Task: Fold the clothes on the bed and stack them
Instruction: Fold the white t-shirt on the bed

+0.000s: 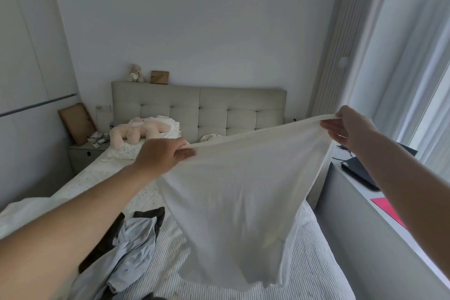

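A white garment point(238, 192) hangs in the air above the bed point(304, 251), stretched between both hands by its top edge. My left hand point(162, 154) pinches the left end of that edge. My right hand point(345, 126) pinches the right end, held higher. The cloth tapers downward and its lower hem hangs just above the striped cover. A crumpled pile of light blue and dark brown clothes point(129, 243) lies on the bed at lower left, under my left forearm.
A pink plush toy point(136, 133) lies on a pillow by the grey padded headboard point(199, 105). A nightstand point(85, 153) stands at the left. To the right runs a window ledge with a black laptop point(360, 168) and a red sheet point(387, 209).
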